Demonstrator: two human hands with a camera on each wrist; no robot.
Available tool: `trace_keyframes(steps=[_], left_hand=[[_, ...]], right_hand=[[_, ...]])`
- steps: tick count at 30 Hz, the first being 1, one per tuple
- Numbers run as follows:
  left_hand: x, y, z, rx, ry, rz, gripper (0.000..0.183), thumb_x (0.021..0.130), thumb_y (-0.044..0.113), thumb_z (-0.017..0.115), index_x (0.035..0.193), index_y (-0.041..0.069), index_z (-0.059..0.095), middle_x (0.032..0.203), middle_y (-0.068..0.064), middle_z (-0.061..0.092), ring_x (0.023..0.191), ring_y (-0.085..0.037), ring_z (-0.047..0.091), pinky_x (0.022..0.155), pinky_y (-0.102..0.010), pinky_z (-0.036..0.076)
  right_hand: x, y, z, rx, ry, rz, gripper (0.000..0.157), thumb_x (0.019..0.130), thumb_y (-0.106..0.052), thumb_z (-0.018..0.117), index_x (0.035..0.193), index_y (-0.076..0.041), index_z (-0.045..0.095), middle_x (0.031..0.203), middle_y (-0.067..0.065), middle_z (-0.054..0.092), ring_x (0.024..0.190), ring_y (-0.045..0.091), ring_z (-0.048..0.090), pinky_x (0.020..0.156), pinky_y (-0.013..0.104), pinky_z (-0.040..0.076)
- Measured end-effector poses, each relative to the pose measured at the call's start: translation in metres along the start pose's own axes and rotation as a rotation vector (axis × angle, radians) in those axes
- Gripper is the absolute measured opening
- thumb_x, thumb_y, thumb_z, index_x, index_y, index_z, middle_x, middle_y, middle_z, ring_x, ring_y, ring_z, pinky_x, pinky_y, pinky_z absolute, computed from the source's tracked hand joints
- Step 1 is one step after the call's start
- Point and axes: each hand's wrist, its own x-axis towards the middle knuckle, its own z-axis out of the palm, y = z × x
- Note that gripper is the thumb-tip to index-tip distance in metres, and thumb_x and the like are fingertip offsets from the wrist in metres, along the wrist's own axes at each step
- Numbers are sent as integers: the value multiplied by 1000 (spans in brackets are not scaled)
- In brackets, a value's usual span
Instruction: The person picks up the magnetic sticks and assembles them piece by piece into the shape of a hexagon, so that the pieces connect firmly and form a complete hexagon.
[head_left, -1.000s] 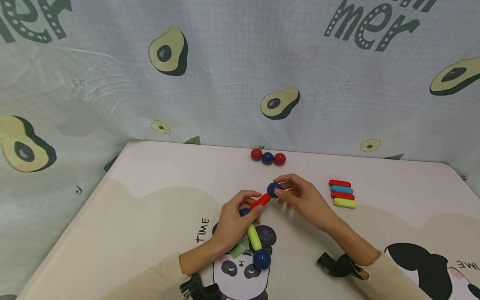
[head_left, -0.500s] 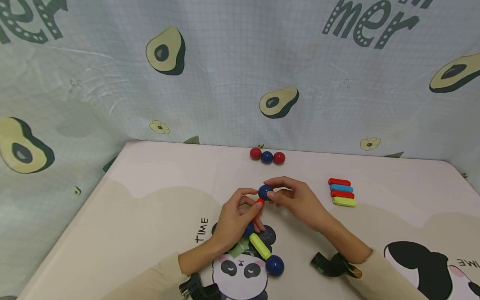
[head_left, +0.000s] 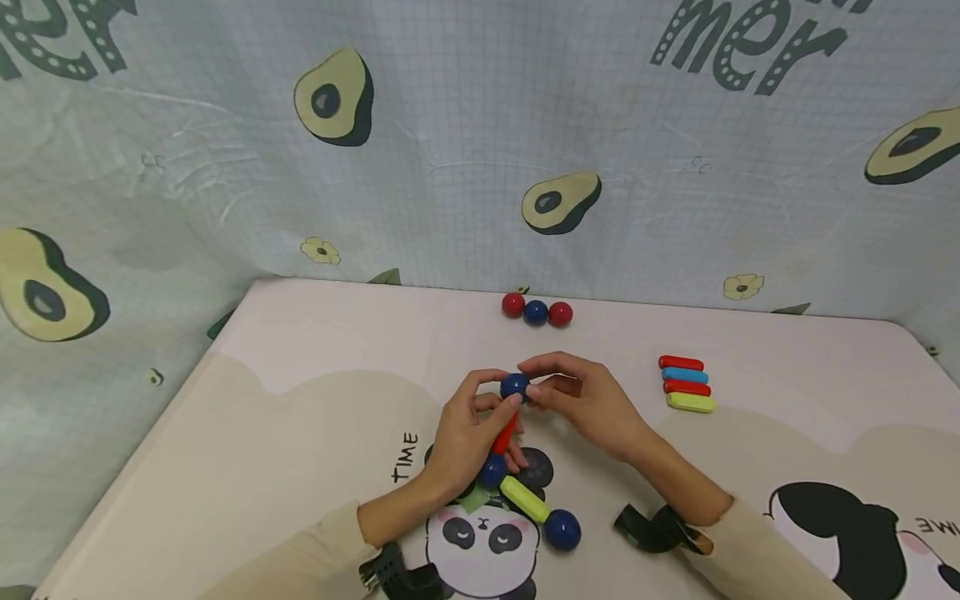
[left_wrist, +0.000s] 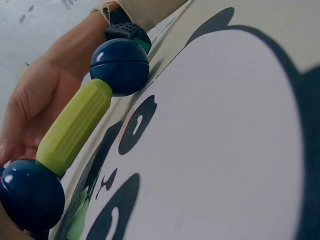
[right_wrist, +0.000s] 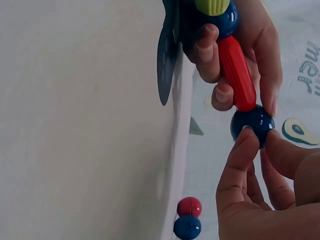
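A chain of building-set balls and rods lies between the two hands. It runs from a blue ball [head_left: 514, 384] through a red rod [right_wrist: 237, 74] to a middle blue ball [head_left: 492, 472], then a yellow-green rod [left_wrist: 75, 125] and a larger-looking blue end ball [head_left: 562, 530]. The left hand [head_left: 463, 437] holds the red rod, its thumb and index finger reaching to the top ball. With thumb and fingertips, the right hand [head_left: 592, 404] pinches that top ball, which meets the rod's end in the right wrist view. The yellow-green end slants out past the left hand over the panda print.
Near the table's back edge sit a red ball [head_left: 513, 305], a blue ball [head_left: 536, 313] and another red ball [head_left: 560, 314] in a row. Several rods [head_left: 686, 376], red, blue and yellow-green, lie side by side at the right. An avocado-print curtain [head_left: 450, 125] hangs behind.
The right hand has moved left with its blue ball, now at the left fingertips. The red rod has turned steeper, and the chain's yellow-green end has swung down to the right.
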Motion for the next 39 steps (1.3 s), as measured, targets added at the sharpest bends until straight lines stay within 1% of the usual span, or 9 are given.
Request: trace_keyframes(steps=[5, 9, 12, 17, 21, 24, 27, 31, 39], left_hand=[[-1, -3, -2, 2, -3, 9, 35, 99, 19, 54, 131, 9, 44, 82, -28, 58, 53, -34, 64, 52, -39, 55], [0, -5, -1, 18, -10, 21, 35, 99, 18, 55, 131, 7, 46, 82, -27, 58, 55, -34, 65, 53, -39, 55], [1, -5, -1, 33, -4, 31, 33, 99, 17, 55, 129, 6, 47, 84, -27, 59, 55, -29, 65, 55, -36, 55], [1, -4, -1, 59, 21, 42, 31, 98, 17, 56, 127, 6, 49, 87, -26, 59, 55, -22, 63, 57, -31, 55], [2, -4, -1, 116, 60, 48, 32, 97, 19, 59, 126, 6, 53, 86, -22, 60, 59, -20, 62, 61, -27, 54], [3, -4, -1, 174, 102, 48, 33, 95, 19, 61, 125, 7, 56, 86, -15, 61, 65, -17, 61, 63, -22, 51], [3, -4, 0, 204, 132, 40, 34, 94, 18, 63, 126, 8, 58, 87, -8, 60, 68, -16, 59, 62, -19, 47], [2, -3, 0, 205, 135, 39, 35, 93, 17, 64, 127, 8, 58, 89, -7, 60, 70, -15, 57, 62, -19, 46], [2, -3, 0, 204, 116, 48, 38, 93, 16, 64, 130, 8, 56, 91, -8, 58, 71, -16, 56, 64, -19, 46]], right_hand=[[-9, 5, -13, -154, 47, -31, 31, 90, -13, 67, 121, -10, 62, 112, 3, 64, 92, 15, 65, 82, 25, 52], [-28, 12, -34, -285, 104, -24, 29, 88, -13, 69, 117, -12, 64, 110, 0, 65, 91, 13, 62, 80, 23, 51], [-46, 15, -50, -362, 137, -28, 27, 88, -15, 70, 114, -13, 65, 107, 0, 66, 89, 12, 62, 77, 22, 52], [-71, 21, -78, -558, 242, -119, 29, 83, -11, 75, 111, -14, 67, 93, -5, 66, 81, 5, 59, 70, 17, 50], [-81, 33, -97, -674, 302, -179, 35, 77, -3, 78, 108, -14, 68, 91, -6, 64, 79, 1, 55, 66, 12, 46], [-86, 40, -107, -709, 318, -193, 37, 74, 0, 80, 106, -13, 68, 92, -3, 64, 80, 1, 53, 64, 11, 45], [-90, 45, -114, -724, 324, -177, 36, 73, -1, 81, 104, -13, 69, 93, -1, 65, 79, 0, 53, 63, 10, 45], [-91, 49, -119, -749, 325, -156, 34, 72, -3, 82, 102, -13, 69, 92, 0, 66, 78, 1, 52, 61, 11, 44], [-93, 55, -124, -795, 320, -140, 34, 70, -4, 83, 99, -17, 70, 84, -7, 61, 71, 1, 48, 57, 15, 40]])
